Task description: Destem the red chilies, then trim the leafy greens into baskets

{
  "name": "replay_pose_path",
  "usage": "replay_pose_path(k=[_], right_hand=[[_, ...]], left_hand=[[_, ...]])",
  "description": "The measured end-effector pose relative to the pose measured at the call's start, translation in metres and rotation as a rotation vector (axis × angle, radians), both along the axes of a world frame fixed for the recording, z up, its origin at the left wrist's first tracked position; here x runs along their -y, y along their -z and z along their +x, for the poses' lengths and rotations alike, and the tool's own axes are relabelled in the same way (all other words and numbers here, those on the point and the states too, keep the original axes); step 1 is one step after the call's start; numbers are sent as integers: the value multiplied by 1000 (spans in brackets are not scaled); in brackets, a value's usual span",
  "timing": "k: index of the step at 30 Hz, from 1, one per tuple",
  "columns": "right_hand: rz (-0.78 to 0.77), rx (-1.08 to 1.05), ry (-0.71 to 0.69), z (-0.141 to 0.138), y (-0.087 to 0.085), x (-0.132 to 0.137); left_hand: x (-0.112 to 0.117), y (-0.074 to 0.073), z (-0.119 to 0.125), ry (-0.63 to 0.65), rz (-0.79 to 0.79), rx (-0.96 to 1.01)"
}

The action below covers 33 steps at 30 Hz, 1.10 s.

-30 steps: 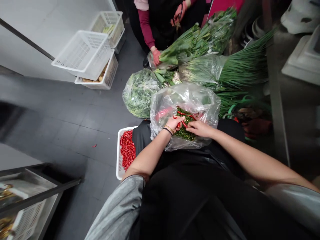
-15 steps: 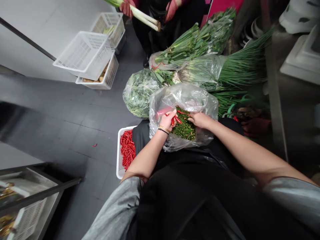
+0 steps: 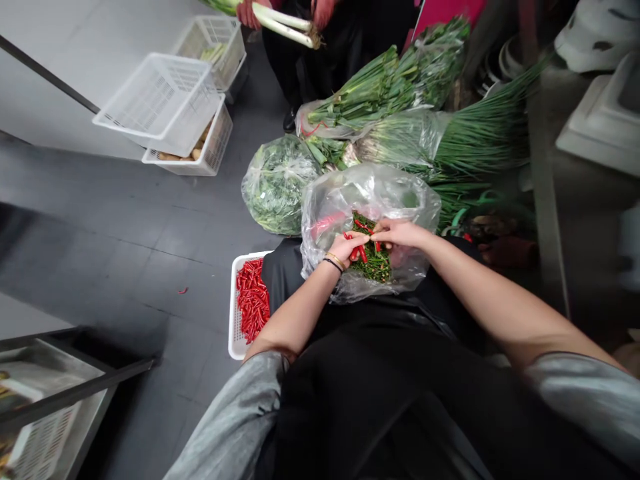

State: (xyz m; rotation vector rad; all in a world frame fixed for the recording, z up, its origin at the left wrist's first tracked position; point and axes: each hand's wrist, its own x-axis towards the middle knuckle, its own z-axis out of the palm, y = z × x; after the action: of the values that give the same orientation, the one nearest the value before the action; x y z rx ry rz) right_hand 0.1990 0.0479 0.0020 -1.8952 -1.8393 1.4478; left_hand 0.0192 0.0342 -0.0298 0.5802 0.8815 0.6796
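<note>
The left hand's (image 3: 345, 248) fingers are closed around a few red peppers (image 3: 362, 254). The right hand's (image 3: 397, 233) fingertips come in close beside the left thumb; whether they pinch a stem or pepper, I cannot tell. Both hands work inside the mouth of a clear bag (image 3: 425, 195), over a heap of green stems (image 3: 379, 268) nearer its right-hand rim than its left. The bag's far side stands open, leaving free room between the fingers and that edge; its near edge lies against the lap.

By the left knee, a white basket (image 3: 233, 313) on the floor (image 3: 150, 233) holds many more peppers, piled below its rim. Left of it the dark tiles are open, with one stray pepper (image 3: 183, 291) on them. Beyond the bag, bagged greens (image 3: 280, 190) and scallions (image 3: 490, 130) crowd its far edge. White crates (image 3: 145, 100) are stacked by the wall at upper left, and a metal rack (image 3: 95, 383) fills the lower left corner.

The left knee covers the basket's right edge. A co-worker's leek (image 3: 285, 28) is cut by the top edge of view, and the dark clutter right of the bag is hard to make out.
</note>
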Motion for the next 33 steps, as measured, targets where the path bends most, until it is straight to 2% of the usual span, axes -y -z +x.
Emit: replay_pose_path(k=[3,6,9,11,13,15,18,21,23,25,26,27,29,31,33], right_hand=[[-41,-157,74,-22,5,13],[55,-279,179,-32,8,24],[204,-111,222,-24,7,33],[264,11,121,-17,8,38],[206,13,-15,-14,11,42],[153,-28,-76,-17,14,44],[305,-19,-125,-24,13,49],[453,-15,-343,-22,2,55],[429,-26,-508,-14,-7,54],[330,56,-631,-3,-12,44],[275,147,-647,0,-12,36],[234,250,-625,2,-11,26],[192,423,-475,-4,-4,1],[192,502,-286,-20,8,-23],[207,523,-178,-39,19,-42]], left_hand=[[2,3,3,-39,-11,-26],[1,6,1,-73,-23,-15],[-1,7,-1,-120,-28,-53],[-2,6,-1,-150,-35,-67],[-3,5,0,-172,-35,-37],[-2,2,-1,-167,-29,8],[0,1,-5,-120,-10,42],[1,2,-8,5,0,53],[-1,3,-10,78,-35,62],[-5,2,-12,73,-107,95],[-7,1,-13,51,-144,124],[-9,0,-14,37,-176,161],[-12,-3,-16,33,-210,236],[-12,-5,-19,37,-211,271],[-9,-5,-21,27,-188,268]])
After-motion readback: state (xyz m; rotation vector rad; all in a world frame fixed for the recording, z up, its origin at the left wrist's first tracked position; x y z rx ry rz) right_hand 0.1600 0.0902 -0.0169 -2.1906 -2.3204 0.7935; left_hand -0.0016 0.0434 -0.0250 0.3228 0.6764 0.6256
